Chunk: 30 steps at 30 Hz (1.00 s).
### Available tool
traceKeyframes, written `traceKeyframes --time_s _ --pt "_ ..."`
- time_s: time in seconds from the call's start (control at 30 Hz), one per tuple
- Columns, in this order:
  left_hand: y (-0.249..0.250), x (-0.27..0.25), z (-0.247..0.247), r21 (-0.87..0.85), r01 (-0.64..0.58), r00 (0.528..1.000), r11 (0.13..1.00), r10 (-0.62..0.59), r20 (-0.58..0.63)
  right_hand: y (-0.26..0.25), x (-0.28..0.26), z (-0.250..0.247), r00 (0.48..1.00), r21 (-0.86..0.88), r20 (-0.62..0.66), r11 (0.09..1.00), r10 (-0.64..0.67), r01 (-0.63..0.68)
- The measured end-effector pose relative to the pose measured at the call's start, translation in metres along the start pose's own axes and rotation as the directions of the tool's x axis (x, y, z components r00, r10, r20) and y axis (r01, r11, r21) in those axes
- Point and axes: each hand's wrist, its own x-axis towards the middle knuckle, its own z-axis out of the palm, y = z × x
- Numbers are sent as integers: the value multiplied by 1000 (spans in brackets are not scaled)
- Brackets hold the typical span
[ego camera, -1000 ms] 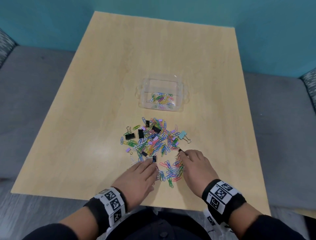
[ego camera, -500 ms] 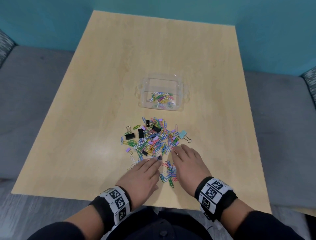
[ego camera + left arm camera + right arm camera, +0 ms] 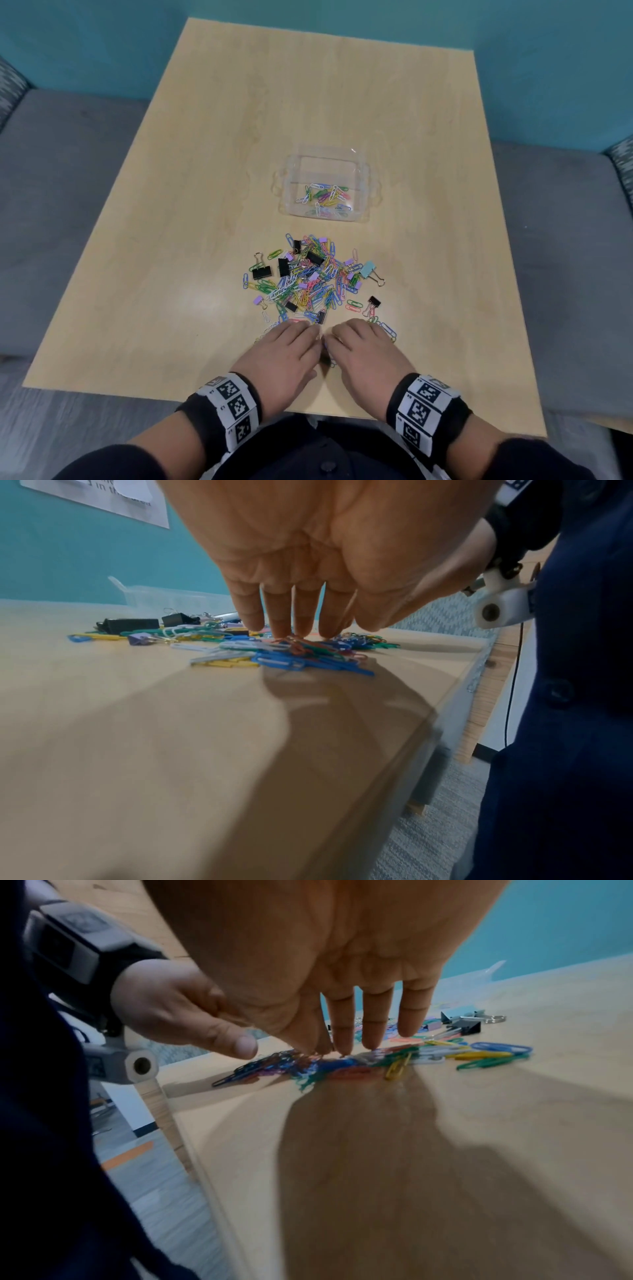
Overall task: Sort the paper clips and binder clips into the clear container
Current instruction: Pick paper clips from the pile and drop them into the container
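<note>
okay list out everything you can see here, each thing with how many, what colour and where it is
table: one, light wood, under everything
container: one, clear, table centre, holding some mixed-colour paper clips
paper clips: many, mixed colours, heaped between container and hands
binder clips: several; mostly black, some purple, one light blue, scattered through the heap
wall: teal, behind the table
wristbands: two, black with white markers
left hand: fingers straight, on near clips
right hand: likewise, beside it
</note>
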Motion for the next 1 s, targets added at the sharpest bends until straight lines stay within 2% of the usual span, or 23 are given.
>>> traceKeyframes --time_s 0.1,0.27,0.5,0.77,0.87,1.0 --pt "-3 -4 1 -7 -5 1000 1000 5 6 4 9 -3 998 -5 -31 999 45 -46" --pt "-6 -7 1 -3 -3 1000 1000 3 -5 8 13 -1 1000 -36 -10 999 29 -29" --pt "-11 -13 -1 -21 20 999 1000 -21 -24 6 21 0 992 -4 -106 998 64 -64" --pt "-16 -19 0 -29 20 999 999 -21 -47 9 33 -5 991 2 -66 993 115 -115" --pt "-14 -19 -5 -38 13 999 999 -15 -39 26 28 -15 964 103 -114 968 241 -230" --pt "-9 -11 -11 -54 14 1000 998 -13 11 70 18 -17 862 234 -119 858 492 -457"
